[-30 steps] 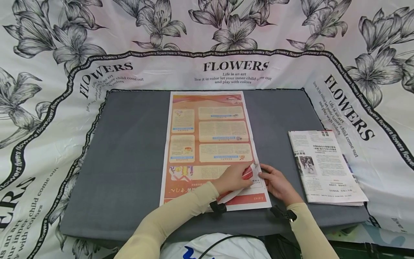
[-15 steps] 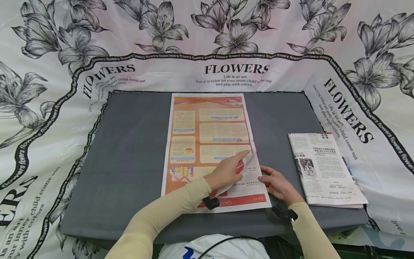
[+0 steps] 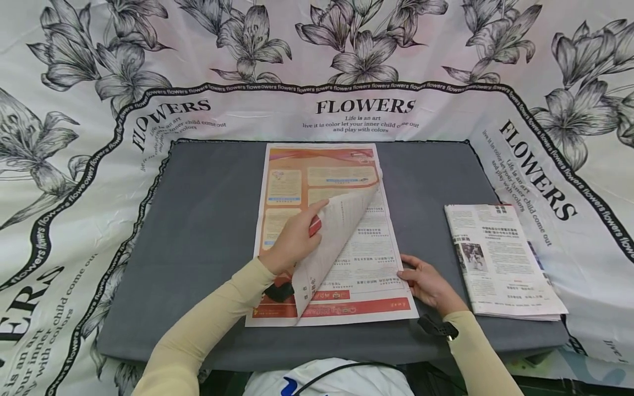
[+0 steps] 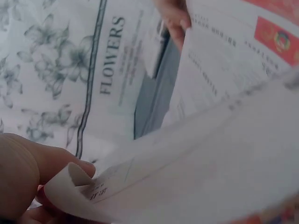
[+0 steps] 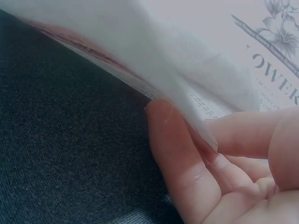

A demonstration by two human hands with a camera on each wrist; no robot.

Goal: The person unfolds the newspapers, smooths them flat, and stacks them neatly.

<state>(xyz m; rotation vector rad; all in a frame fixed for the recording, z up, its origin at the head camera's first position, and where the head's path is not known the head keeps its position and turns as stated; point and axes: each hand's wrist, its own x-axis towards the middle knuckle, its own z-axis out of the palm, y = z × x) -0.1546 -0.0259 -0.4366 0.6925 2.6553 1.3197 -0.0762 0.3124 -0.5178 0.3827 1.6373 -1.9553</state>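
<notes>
Newspaper (image 3: 361, 264) flat on the grey table (image 3: 198, 247), straight ahead, its long side running away from the person! Left hand (image 3: 294, 236) is over its left half, pinching the loose corner of a lifted page (image 3: 337, 225), folded diagonally leftward. Right hand (image 3: 430, 280), nearer the body, grips the right edge near the bottom corner.

Grey Framed in Black and White

A dark grey tabletop (image 3: 198, 247) was bordered on three sides by white cloth (image 3: 267, 104), printed with line-drawn flowers (image 3: 364, 59), a black lettered band (image 3: 307, 88) and repeated "FLOWERS" lettering (image 3: 365, 106). Soft light fell over everything, faintly pink toward the top.
</notes>
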